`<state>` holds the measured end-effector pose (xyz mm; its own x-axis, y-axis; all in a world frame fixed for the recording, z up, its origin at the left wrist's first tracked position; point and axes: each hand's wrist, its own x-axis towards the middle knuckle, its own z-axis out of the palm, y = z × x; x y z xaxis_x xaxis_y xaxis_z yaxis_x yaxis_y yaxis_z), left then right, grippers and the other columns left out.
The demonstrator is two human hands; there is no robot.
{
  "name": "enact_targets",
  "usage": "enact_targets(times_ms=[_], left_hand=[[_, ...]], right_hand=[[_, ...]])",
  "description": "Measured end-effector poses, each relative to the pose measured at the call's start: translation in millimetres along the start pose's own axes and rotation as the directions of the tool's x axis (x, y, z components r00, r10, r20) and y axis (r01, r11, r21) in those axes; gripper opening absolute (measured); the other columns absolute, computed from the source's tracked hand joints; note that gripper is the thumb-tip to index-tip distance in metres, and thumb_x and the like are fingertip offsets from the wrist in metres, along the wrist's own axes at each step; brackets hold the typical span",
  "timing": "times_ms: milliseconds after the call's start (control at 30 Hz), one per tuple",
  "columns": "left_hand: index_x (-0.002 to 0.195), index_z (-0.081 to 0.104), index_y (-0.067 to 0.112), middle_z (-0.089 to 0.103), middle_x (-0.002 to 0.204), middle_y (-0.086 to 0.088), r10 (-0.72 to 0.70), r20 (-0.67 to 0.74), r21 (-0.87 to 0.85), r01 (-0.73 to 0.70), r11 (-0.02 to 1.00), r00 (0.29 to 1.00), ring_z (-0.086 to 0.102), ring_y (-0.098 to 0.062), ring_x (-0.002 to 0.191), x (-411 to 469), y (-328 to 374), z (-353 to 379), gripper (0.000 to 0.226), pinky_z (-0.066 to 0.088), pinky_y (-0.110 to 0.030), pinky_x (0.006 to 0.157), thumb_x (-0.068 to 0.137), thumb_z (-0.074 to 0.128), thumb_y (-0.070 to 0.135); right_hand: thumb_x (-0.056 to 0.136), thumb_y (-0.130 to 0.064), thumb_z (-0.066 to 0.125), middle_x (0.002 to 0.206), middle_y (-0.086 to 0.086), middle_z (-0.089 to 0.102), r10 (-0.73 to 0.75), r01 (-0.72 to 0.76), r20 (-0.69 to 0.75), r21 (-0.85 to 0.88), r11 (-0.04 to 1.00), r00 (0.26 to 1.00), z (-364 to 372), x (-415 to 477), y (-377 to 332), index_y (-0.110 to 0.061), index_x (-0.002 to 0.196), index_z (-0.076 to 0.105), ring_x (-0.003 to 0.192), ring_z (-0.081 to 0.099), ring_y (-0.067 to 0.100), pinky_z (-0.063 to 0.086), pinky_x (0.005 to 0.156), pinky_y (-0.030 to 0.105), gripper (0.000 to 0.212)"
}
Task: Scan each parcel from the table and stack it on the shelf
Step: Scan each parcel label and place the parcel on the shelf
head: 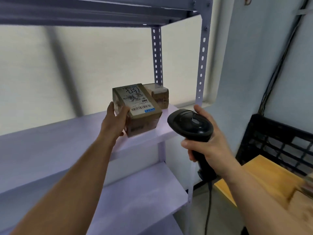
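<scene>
My left hand (115,121) grips a brown cardboard parcel (140,114) by its left side, at the right end of the pale shelf board (67,143). A white label with a barcode and handwritten digits covers the parcel's top. Its bottom edge seems to touch the board. Right behind it on the same board stands a second, smaller brown parcel (160,97). My right hand (208,146) holds a black barcode scanner (191,124) by the handle, to the right of the parcel and off the shelf's corner.
Perforated metal uprights (202,53) frame the shelf's right end, and another board (84,12) hangs overhead. A lower shelf (135,192) lies below. To the right are a black plastic crate (277,143), a wooden table corner (264,175) and cables along the wall (277,70).
</scene>
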<state>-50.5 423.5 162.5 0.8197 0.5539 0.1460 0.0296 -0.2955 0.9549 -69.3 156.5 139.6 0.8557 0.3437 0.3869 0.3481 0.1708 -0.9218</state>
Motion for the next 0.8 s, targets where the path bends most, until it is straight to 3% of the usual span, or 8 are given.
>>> enact_targets(times_ms=[67, 133, 233, 367, 567, 800], left_hand=[[0.152, 0.012, 0.044, 0.048, 0.144, -0.005, 0.049, -0.037, 0.122, -0.044, 0.992, 0.998, 0.052, -0.031, 0.121, 7, -3, -3, 0.064, 0.044, -0.04, 0.101, 0.096, 0.044, 0.047], [0.151, 0.018, 0.043, 0.046, 0.146, -0.004, 0.141, -0.012, 0.218, -0.135, 0.967, 0.99, 0.046, -0.027, 0.129, 11, -2, -2, 0.061, 0.036, -0.034, 0.101, 0.096, 0.041, 0.055], [0.143, 0.036, 0.041, 0.047, 0.142, -0.003, 0.207, 0.109, 0.37, -0.233, 0.9, 0.972, 0.049, -0.022, 0.125, 22, -5, 1, 0.087, 0.042, -0.036, 0.1, 0.068, 0.051, 0.082], [0.141, 0.038, 0.031, 0.045, 0.139, -0.006, 0.226, 0.121, 0.462, -0.257, 0.849, 0.967, 0.05, -0.024, 0.121, 47, -7, 9, 0.081, 0.044, -0.041, 0.099, 0.073, 0.072, 0.058], [0.144, 0.036, 0.024, 0.044, 0.142, -0.009, 0.22, 0.118, 0.469, -0.25, 0.847, 0.968, 0.046, -0.027, 0.126, 97, -7, 17, 0.071, 0.039, -0.037, 0.1, 0.084, 0.067, 0.045], [0.145, 0.036, 0.024, 0.042, 0.145, -0.011, 0.22, 0.149, 0.464, -0.265, 0.845, 0.964, 0.045, -0.028, 0.128, 138, -6, 25, 0.069, 0.038, -0.036, 0.101, 0.086, 0.065, 0.044]], right_hand=[[0.063, -0.004, 0.078, 0.108, 0.008, 0.068, 0.006, -0.006, 0.011, 0.005, 1.0, 1.0, 6, 8, 2, -0.062, 0.121, 0.051, 0.048, 0.053, 0.029, 0.047, 0.045, 0.032, 0.086], [0.063, -0.004, 0.078, 0.11, 0.01, 0.067, 0.014, -0.014, 0.015, 0.008, 1.0, 1.0, 11, 15, 4, -0.062, 0.121, 0.051, 0.048, 0.052, 0.03, 0.048, 0.046, 0.033, 0.086], [0.063, -0.005, 0.078, 0.112, 0.013, 0.065, 0.016, -0.017, 0.015, 0.014, 1.0, 1.0, 17, 28, 9, -0.065, 0.119, 0.052, 0.047, 0.053, 0.029, 0.047, 0.046, 0.032, 0.086], [0.063, -0.006, 0.078, 0.106, 0.012, 0.067, 0.023, -0.023, 0.005, 0.004, 1.0, 1.0, 21, 44, 17, -0.068, 0.117, 0.052, 0.047, 0.052, 0.028, 0.047, 0.046, 0.032, 0.087], [0.062, -0.006, 0.077, 0.105, 0.013, 0.065, 0.033, -0.034, -0.039, -0.026, 0.999, 0.999, 24, 62, 29, -0.069, 0.115, 0.052, 0.047, 0.053, 0.029, 0.048, 0.047, 0.033, 0.086], [0.062, -0.006, 0.077, 0.105, 0.014, 0.065, 0.05, -0.052, -0.065, -0.033, 0.998, 0.997, 27, 77, 36, -0.07, 0.113, 0.052, 0.047, 0.053, 0.029, 0.048, 0.048, 0.032, 0.086]])
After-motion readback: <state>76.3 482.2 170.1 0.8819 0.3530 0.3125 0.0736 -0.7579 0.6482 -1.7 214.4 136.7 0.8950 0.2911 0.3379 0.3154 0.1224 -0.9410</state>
